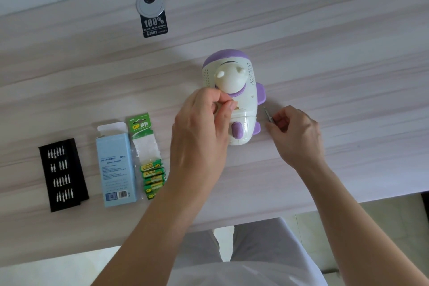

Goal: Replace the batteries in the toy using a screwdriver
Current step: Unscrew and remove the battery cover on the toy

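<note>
A white and purple rocket-shaped toy (243, 90) lies on the wooden table (325, 58), a white figure on its upper side. My left hand (204, 123) is over the toy's left side, thumb and fingers pinching something small at an opening in its body; what it pinches is too small to tell. My right hand (294, 132) rests on the table just right of the toy and grips a thin metal screwdriver (267, 115), tip pointing up and left near the purple fin. A green pack of batteries (151, 169) lies left of my left arm.
A light blue open box (116, 169) lies beside the battery pack. Further left is a black tray of screwdriver bits (62, 174). A round cable grommet (150, 3) and a black label (155, 26) sit at the table's far side. The table's near edge runs below my forearms.
</note>
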`<state>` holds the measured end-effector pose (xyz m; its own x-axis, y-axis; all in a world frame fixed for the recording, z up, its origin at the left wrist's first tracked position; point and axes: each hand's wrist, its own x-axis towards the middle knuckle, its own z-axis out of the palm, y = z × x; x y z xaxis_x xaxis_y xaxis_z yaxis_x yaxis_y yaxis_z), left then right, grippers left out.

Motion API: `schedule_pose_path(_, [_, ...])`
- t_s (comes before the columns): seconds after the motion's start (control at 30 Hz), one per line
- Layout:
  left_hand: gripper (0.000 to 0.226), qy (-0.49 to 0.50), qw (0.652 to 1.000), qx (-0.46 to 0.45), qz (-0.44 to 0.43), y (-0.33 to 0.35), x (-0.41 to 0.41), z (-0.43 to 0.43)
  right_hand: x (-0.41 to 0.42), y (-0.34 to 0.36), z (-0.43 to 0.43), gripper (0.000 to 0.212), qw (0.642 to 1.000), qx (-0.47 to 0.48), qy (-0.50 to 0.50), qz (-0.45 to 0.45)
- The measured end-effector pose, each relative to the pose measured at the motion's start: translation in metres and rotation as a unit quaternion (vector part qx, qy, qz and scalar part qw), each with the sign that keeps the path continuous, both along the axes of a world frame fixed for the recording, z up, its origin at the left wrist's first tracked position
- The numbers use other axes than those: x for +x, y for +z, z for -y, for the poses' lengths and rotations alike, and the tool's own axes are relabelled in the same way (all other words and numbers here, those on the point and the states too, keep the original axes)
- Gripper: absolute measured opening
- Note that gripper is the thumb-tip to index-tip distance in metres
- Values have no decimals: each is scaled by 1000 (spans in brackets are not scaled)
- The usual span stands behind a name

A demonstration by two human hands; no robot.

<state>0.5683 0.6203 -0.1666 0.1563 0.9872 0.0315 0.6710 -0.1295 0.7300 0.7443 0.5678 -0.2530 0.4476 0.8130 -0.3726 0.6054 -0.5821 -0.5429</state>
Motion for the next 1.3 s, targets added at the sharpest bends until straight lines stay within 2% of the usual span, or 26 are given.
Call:
schedule_pose_path(0.17, [2,-13,983,-94,159,0,-9,1,0,1,-1,11,1000,0,6,4])
schedule_pose_path(0.27, [8,-1,960,-130,248,8,-22,8,0,2,-1,11,1000,-8,14,7])
schedule_pose_path(0.47, [11,123,932,-184,286,-5,-57,18,-1,4,-1,12,999,-15,25,14])
schedule_pose_path(0.53, [13,135,932,-198,271,-19,-69,21,-2,5,0,12,999,-14,28,17])
schedule_pose_path(0.63, [18,117,953,-204,193,-47,-82,22,-4,5,2,13,999,-5,31,24])
schedule_pose_path(0.73, [18,59,986,-134,83,-73,-89,20,-9,2,7,15,999,12,22,38])
schedule_pose_path(0.83, [23,20,997,-72,7,-86,-88,17,-15,-2,15,17,997,46,17,60])
schedule_pose_path(1.07, [30,-8,997,-66,-35,-94,-87,18,-23,-8,30,14,994,92,6,63])
schedule_pose_path(1.3, [35,-28,996,-59,-59,-94,-85,17,-22,-12,31,15,994,95,10,57])
